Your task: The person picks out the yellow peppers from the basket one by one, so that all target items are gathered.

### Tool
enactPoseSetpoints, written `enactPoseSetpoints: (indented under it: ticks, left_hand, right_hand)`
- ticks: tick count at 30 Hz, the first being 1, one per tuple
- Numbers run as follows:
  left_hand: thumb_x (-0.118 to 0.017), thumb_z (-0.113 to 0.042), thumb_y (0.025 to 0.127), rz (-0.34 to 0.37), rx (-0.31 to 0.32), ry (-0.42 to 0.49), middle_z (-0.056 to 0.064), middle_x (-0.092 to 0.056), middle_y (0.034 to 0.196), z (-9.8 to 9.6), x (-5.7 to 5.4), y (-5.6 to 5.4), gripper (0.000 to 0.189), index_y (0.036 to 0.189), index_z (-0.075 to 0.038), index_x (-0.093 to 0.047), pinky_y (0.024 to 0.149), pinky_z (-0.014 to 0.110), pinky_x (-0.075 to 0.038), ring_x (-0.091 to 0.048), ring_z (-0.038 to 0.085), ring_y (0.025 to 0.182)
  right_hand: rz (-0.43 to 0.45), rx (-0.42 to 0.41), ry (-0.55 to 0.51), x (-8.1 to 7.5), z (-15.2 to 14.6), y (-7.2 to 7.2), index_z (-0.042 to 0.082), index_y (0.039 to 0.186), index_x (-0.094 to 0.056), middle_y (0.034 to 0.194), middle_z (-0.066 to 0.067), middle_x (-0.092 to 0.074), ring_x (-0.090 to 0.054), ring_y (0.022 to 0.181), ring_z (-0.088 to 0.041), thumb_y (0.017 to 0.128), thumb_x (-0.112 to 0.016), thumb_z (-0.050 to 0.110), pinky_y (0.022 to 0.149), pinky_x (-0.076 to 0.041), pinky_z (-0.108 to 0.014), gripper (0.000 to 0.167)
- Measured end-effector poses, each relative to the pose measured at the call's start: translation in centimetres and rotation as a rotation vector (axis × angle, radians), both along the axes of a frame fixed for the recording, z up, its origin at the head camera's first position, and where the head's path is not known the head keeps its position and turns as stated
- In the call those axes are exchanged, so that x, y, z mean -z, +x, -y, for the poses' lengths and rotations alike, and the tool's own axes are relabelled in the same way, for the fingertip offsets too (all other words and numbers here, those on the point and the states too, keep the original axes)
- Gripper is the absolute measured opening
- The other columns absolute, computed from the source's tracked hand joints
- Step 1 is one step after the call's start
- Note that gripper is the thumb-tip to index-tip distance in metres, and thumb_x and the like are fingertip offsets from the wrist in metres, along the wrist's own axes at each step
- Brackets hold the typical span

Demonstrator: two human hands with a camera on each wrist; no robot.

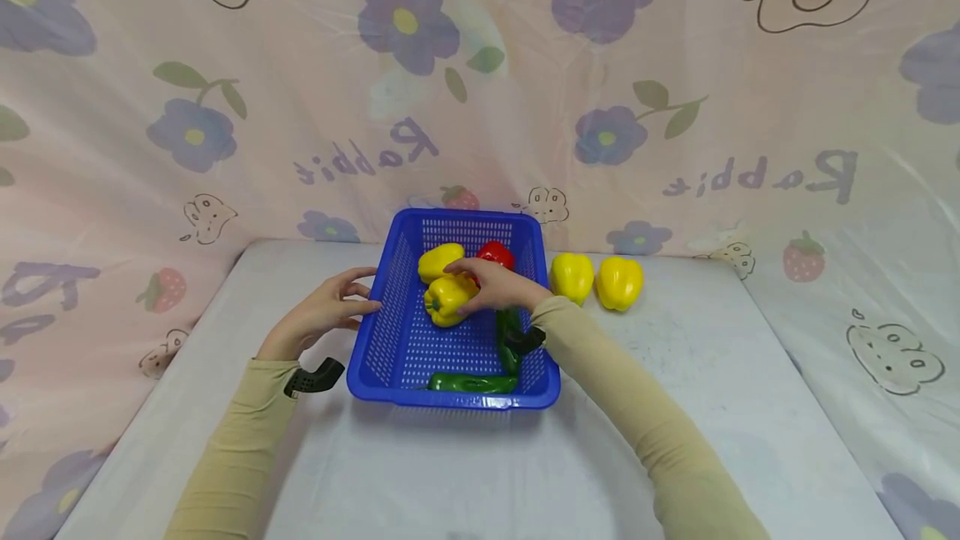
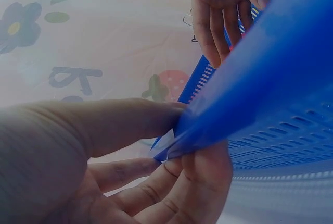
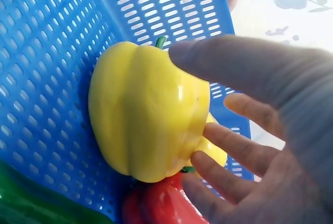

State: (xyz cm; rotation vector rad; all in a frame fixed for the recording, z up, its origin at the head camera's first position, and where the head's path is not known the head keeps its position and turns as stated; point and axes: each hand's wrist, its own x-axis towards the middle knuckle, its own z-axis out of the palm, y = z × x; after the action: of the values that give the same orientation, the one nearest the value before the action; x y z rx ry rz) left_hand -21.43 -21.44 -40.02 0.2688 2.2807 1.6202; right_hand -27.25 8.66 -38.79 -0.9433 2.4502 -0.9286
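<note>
A blue basket (image 1: 457, 401) stands on the table. My left hand (image 1: 322, 311) holds its left rim, thumb and fingers on either side of the edge in the left wrist view. Inside, my right hand (image 1: 491, 283) is spread around the right side of a yellow bell pepper (image 3: 148, 112), fingers loose and thumb near the stem. Behind that one lies another yellow bell pepper (image 1: 441, 262), with a red bell pepper (image 1: 496, 253) beside it, partly hidden by the right hand. Two long green peppers (image 1: 474, 383) lie along the basket's near and right sides.
Two more yellow bell peppers, one nearer the basket (image 1: 572, 277) and one farther right (image 1: 619, 282), stand on the white-covered table (image 1: 675, 390). A patterned curtain (image 1: 495, 107) hangs close behind the basket.
</note>
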Motion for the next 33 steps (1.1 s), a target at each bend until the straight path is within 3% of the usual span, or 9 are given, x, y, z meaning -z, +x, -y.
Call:
enactPoseSetpoints:
  ticks: [14, 24, 33]
  left_hand:
    - [-0.064, -0.013, 0.092, -0.001, -0.002, -0.001, 0.024, -0.053, 0.114, -0.10, -0.03, 0.06, 0.070, 0.149, -0.004, -0.024, 0.076, 0.043, -0.056, -0.062, 0.030, 0.090]
    - [-0.066, -0.016, 0.091, 0.001, -0.002, 0.011, 0.024, -0.053, 0.114, 0.01, 0.10, -0.01, 0.074, 0.150, -0.005, -0.023, 0.076, 0.042, -0.056, -0.062, 0.029, 0.090]
    - [-0.066, -0.015, 0.091, 0.008, -0.003, 0.017, 0.024, -0.053, 0.115, 0.01, 0.01, 0.06, 0.074, 0.150, -0.005, -0.023, 0.076, 0.042, -0.056, -0.062, 0.029, 0.090]
  right_hand:
    - [-0.024, -0.025, -0.008, 0.45, 0.30, 0.01, 0.008, 0.135, -0.052, 0.133, -0.009, -0.051, -0.047, 0.118, -0.024, 0.079, -0.078, 0.006, 0.106, -0.035, -0.036, 0.062]
    - [0.004, 0.033, 0.031, 0.56, 0.51, 0.13, 0.012, 0.133, -0.055, 0.129, -0.006, -0.049, -0.047, 0.114, -0.020, 0.079, -0.079, 0.009, 0.104, -0.038, -0.032, 0.060]
    - [-0.004, 0.010, 0.025, 0.88, 0.59, 0.00, 0.010, 0.129, -0.055, 0.123, -0.006, -0.055, -0.050, 0.112, -0.021, 0.078, -0.079, 0.006, 0.103, -0.040, -0.035, 0.057]
